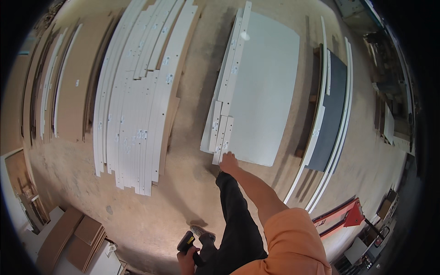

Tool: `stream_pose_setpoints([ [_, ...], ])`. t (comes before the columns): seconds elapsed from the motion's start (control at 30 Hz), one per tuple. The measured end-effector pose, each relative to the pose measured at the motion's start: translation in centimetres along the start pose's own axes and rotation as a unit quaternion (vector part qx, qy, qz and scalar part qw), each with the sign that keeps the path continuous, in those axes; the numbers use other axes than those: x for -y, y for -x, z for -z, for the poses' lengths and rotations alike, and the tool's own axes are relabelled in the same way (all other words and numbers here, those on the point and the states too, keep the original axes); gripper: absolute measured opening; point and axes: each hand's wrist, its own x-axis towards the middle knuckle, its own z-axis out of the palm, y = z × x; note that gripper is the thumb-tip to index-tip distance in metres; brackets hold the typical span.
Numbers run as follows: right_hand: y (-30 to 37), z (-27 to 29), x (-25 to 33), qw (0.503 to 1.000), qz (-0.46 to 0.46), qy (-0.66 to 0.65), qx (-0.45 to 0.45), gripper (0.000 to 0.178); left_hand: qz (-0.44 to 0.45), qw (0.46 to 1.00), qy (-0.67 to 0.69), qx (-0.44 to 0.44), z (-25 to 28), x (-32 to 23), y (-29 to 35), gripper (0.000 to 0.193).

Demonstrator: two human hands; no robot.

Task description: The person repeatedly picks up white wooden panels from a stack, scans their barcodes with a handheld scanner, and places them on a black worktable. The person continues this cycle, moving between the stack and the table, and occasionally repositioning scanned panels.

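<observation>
My right hand reaches forward to the near end of a short white board strip. Its fingers are bent around the strip's edge, beside a small label. Other narrow white strips with holes and labels lie beside and beyond that one, on top of a wide pale panel. Down near my leg, my left hand is closed around the grip of a black handheld scanner with a bit of yellow on it.
A large stack of labelled white boards lies to the left, with brown panels farther left. A dark panel and long white strips are on the right. Nearer stand a red pallet jack and, at lower left, flattened cardboard.
</observation>
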Motion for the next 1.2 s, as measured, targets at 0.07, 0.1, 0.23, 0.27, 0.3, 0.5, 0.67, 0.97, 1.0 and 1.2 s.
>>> stream_pose_setpoints([
  [0.07,6.5,-1.0,0.8,0.998,0.017,0.034,0.042,0.041,-0.04,0.997,0.057,0.014,2.0,1.9,1.9,0.022],
  [0.1,8.7,-0.9,1.3,0.998,0.036,0.032,0.038,0.042,-0.092,0.988,0.119,0.02,2.8,3.3,2.7,0.021],
  [0.23,19.6,-3.6,4.2,0.995,0.061,0.079,0.01,0.046,-0.189,0.974,0.12,0.04,10.3,10.4,5.9,0.018],
  [0.27,21.6,-4.0,4.8,0.993,0.069,0.098,-0.024,0.045,-0.225,0.959,0.168,0.046,11.8,12.7,6.8,0.018],
  [0.3,23.4,-4.8,5.6,0.994,0.078,0.067,-0.047,0.039,-0.237,0.949,0.201,0.053,14.2,14.9,7.6,0.017],
  [0.5,36.6,-18.4,15.0,0.989,0.112,0.078,-0.058,0.042,-0.278,0.883,0.363,-0.109,27.7,26.5,12.7,0.024],
  [0.67,44.6,-27.6,24.4,0.898,0.384,0.2,0.076,0.04,-0.219,0.845,0.448,-0.193,37.0,35.8,14.5,0.026],
  [0.97,39.0,-38.4,41.5,0.881,0.25,0.307,0.26,0.022,-0.24,0.654,0.647,-0.31,46.9,43.4,12.4,0.029],
  [1.0,38.8,-39.3,43.5,0.839,0.266,0.391,0.27,0.018,-0.219,0.656,0.651,-0.315,48.6,44.4,12.5,0.028],
  [1.2,46.2,-56.0,60.8,0.757,0.303,0.483,0.318,0.019,-0.093,0.525,0.748,-0.395,59.7,52.6,14.3,0.024],
])
